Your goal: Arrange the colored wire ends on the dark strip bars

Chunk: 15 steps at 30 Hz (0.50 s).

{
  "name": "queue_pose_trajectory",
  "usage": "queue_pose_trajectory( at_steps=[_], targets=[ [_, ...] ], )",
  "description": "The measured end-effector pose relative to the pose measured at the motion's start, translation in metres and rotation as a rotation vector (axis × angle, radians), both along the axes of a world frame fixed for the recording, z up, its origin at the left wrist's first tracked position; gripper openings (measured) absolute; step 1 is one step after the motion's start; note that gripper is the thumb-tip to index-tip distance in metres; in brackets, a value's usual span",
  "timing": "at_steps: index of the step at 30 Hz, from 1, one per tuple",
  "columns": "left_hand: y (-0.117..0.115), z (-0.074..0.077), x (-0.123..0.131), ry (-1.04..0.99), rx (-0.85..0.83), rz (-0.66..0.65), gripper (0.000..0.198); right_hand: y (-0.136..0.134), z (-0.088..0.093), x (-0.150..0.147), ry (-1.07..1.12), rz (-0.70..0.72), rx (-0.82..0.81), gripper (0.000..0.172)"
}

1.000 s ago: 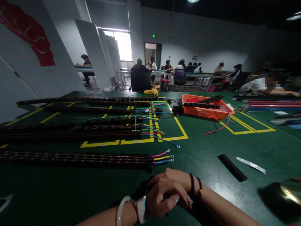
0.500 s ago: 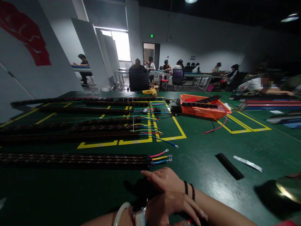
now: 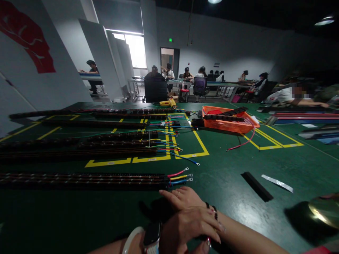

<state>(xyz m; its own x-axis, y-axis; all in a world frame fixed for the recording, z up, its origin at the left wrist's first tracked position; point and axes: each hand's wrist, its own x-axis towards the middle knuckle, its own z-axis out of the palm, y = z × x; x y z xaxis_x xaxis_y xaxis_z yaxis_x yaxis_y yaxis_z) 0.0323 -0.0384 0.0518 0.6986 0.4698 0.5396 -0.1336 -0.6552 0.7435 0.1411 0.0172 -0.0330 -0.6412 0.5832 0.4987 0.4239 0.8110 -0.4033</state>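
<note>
Black cable chain [image 3: 87, 180] runs left-right along the green table [image 3: 225, 190], its ring lugs [image 3: 190, 175] just beyond the nearer right hand [image 3: 182, 198], fingers loosely extended; the left hand [image 3: 189, 224] crosses that wrist, grip unclear.

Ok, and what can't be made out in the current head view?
Head view:
Nearest cable bundle: left end cut off by the left edge.
Right hand: wrist partly covered by the left hand.
Labels on the yellow tape: too small to read.
Brassy object: cut off by the right edge.
</note>
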Motion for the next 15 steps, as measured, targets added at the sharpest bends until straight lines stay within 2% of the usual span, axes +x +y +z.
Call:
queue_pose_trajectory(
  at_steps=[3, 5, 9, 12, 15],
  targets=[
    [-0.003, -0.005, 0.004, -0.067, -0.065, 0.075, 0.028, 0.003, 0.005, 0.005, -0.076, 0.035, 0.061, 0.046],
    [-0.005, -0.010, 0.008, -0.071, -0.100, 0.070, 0.028, 0.005, 0.011, 0.009, -0.116, 0.030, 0.114, 0.048],
    [-0.006, -0.018, 0.014, -0.048, -0.128, 0.052, 0.028, 0.005, 0.021, 0.014, -0.117, -0.004, 0.230, 0.042],
    [-0.004, -0.019, 0.014, -0.051, -0.149, 0.059, 0.028, 0.002, 0.029, 0.013, -0.064, -0.010, 0.331, 0.036],
    [-0.002, -0.018, 0.012, -0.050, -0.123, 0.008, 0.028, 0.001, 0.037, 0.013, 0.012, 0.008, 0.373, 0.032]
  ],
)
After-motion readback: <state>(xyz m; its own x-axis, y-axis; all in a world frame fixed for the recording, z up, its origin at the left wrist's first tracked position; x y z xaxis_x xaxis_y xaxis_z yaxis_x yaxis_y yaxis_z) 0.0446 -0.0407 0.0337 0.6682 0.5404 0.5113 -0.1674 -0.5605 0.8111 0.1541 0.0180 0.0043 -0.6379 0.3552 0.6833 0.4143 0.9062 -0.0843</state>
